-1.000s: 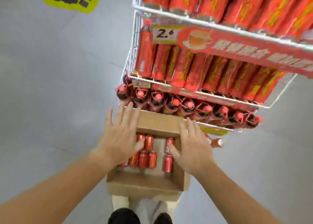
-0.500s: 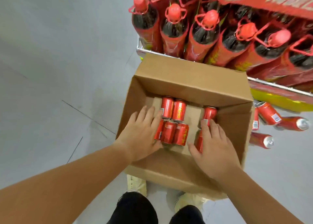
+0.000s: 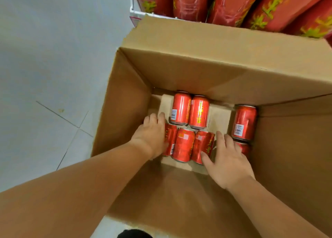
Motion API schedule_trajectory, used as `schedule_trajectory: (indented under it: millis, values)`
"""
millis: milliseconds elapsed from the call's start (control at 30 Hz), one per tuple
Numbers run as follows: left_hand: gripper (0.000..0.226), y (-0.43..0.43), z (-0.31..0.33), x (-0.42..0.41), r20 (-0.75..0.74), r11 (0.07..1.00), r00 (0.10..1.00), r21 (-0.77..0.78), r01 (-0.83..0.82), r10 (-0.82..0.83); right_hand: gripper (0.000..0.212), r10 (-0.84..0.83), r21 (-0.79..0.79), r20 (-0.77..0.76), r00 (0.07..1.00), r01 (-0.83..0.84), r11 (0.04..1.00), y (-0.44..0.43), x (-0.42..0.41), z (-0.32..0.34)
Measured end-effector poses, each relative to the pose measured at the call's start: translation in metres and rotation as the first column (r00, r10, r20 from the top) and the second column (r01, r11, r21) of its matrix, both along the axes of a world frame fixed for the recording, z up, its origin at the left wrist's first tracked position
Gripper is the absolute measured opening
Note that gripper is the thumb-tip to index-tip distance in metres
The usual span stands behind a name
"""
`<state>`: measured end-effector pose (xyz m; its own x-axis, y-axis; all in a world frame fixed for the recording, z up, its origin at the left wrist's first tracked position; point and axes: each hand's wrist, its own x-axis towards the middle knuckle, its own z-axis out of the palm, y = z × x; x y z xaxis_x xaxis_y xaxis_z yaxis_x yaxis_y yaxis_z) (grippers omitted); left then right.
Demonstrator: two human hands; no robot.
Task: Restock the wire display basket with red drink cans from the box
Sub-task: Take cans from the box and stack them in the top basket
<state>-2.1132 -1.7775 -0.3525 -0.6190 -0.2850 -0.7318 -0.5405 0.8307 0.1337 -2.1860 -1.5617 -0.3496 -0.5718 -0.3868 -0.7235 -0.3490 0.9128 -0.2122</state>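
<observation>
Cardboard box (image 3: 197,70), flaps open. Left hand (image 3: 152,135), fingers straight, flat on the near row's leftmost can (image 3: 170,138); right hand (image 3: 228,160), fingers spread, thumb touching that row. Red cans (image 3: 199,111), seven showing, lying on the box bottom.

Yellow characters on cans (image 3: 199,111), bottles (image 3: 233,4): unreadable.

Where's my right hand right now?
Head view: the right hand is inside the brown cardboard box, right of the near row of three red drink cans, partly covering another can.
</observation>
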Motion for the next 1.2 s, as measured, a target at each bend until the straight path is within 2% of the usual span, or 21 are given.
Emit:
schedule_trajectory:
  millis: [133, 300, 400, 500, 733, 867, 967, 1200]
  values:
    - [0.088, -0.007, -0.03, -0.022, 0.016, 0.998, 0.998, 0.022, -0.064, 0.064, 0.087, -0.108, 0.009, 0.074, 0.991, 0.108, 0.994, -0.008, -0.005, -0.033]
    - [0.075, -0.004, -0.062, -0.047, -0.022, 0.979, 0.981, 0.063, -0.193, 0.195, 0.08, -0.359, 0.033, 0.149, 0.921, 0.358, 0.933, -0.016, -0.008, -0.061]
    - [0.069, -0.001, -0.081, -0.062, -0.028, 0.891, 0.905, 0.189, -0.413, 0.425, 0.059, -0.519, 0.043, 0.242, 0.82, 0.525, 0.85, -0.017, -0.011, -0.076]
    - [0.073, -0.001, -0.093, -0.072, -0.047, 0.768, 0.793, 0.289, -0.572, 0.608, 0.046, -0.582, 0.032, 0.317, 0.749, 0.605, 0.796, -0.019, -0.012, -0.086]
    - [0.057, -0.013, -0.096, -0.07, 0.023, 0.663, 0.719, 0.368, -0.653, 0.695, 0.037, -0.617, -0.013, 0.435, 0.656, 0.689, 0.724, -0.012, -0.021, -0.083]
    - [0.062, -0.021, -0.072, -0.065, 0.067, 0.594, 0.686, 0.444, -0.67, 0.724, 0.048, -0.625, -0.046, 0.475, 0.62, 0.727, 0.686, -0.003, -0.024, -0.061]
    - [0.054, -0.024, -0.039, -0.062, 0.075, 0.575, 0.685, 0.482, -0.661, 0.725, 0.051, -0.638, -0.053, 0.521, 0.567, 0.768, 0.639, 0.002, -0.031, -0.031]
    - [0.054, -0.016, 0.06, -0.051, 0.063, 0.534, 0.673, 0.557, -0.637, 0.737, 0.033, -0.632, -0.128, 0.581, 0.513, 0.824, 0.552, 0.007, -0.049, 0.057]
